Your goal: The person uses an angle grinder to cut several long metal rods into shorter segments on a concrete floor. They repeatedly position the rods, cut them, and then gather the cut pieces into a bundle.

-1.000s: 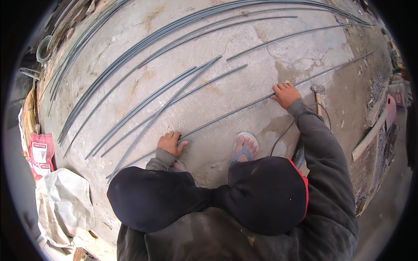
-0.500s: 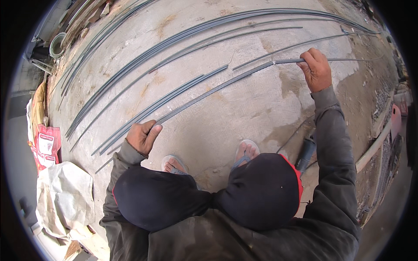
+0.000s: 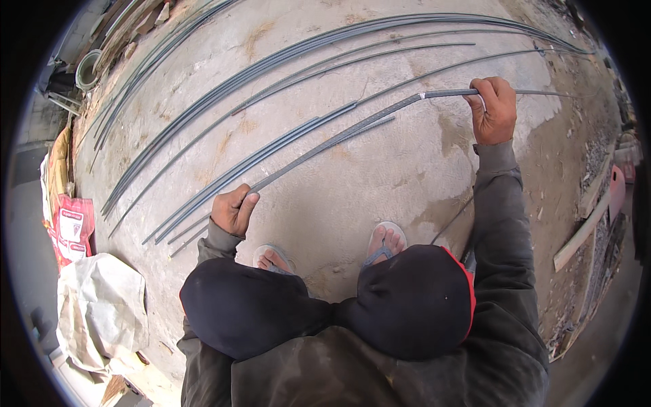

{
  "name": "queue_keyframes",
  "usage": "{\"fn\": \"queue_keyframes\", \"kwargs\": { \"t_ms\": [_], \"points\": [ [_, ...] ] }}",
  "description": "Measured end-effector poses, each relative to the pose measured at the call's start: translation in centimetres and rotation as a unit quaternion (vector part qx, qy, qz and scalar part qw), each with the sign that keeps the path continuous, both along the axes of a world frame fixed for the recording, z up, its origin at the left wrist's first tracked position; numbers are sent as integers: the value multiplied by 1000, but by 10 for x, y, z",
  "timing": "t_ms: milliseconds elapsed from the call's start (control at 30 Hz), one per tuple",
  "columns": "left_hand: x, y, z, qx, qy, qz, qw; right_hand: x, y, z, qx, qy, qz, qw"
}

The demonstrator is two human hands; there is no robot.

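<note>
A long grey ribbed steel rebar point(image 3: 447, 93) slants across in front of me, with a small white mark partway along it. My right hand point(image 3: 493, 112) is closed round it at the upper right, and the bar runs on past that fist. Toward its lower left end my left hand point(image 3: 234, 209) grips it, thumb on top. Just under the held bar lies a shorter bar point(image 3: 369, 126) on the concrete. Beside it, farther from me, rest several shorter rods point(image 3: 285, 146) side by side.
A bundle of long rods point(image 3: 258, 66) curves across the concrete floor point(image 3: 325, 217) farther off. At left lie a red and white sack point(image 3: 71, 227) and a pale crumpled sack point(image 3: 102, 305). A wooden board point(image 3: 583, 230) lies at right. My sandalled feet stand between my hands.
My left hand has moved slightly right with the rebar. The held bar has shifted, uncovering the end of the shorter bar below. My right forearm has swung inward, covering the dark tool beside my knee.
</note>
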State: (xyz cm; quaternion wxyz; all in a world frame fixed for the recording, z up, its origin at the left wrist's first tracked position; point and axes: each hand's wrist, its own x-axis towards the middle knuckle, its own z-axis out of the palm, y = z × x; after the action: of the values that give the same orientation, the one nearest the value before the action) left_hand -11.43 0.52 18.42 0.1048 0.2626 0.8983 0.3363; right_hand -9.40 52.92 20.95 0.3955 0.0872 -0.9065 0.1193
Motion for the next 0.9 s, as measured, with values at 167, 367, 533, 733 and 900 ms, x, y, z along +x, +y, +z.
{"fn": "queue_keyframes", "kwargs": {
  "t_ms": [167, 367, 533, 733, 900],
  "points": [
    [-5, -29, -64, -156, -3, -101, 983, 47, 6, -107, 81, -338, 23, 937],
    [-34, -33, -49, -353, -12, -91, 931, 96, 2, -165, 42, -436, -55, 897],
    [-75, -4, -44, -218, 21, -146, 965, 97, 19, -178, 47, -448, -25, 892],
    [-164, 136, -57, -234, 37, -238, 942, 102, 42, -187, 36, -449, -16, 893],
    [-241, 297, -118, -245, 51, -145, 957, 99, 44, -193, 18, -446, -9, 895]
  ]
}}
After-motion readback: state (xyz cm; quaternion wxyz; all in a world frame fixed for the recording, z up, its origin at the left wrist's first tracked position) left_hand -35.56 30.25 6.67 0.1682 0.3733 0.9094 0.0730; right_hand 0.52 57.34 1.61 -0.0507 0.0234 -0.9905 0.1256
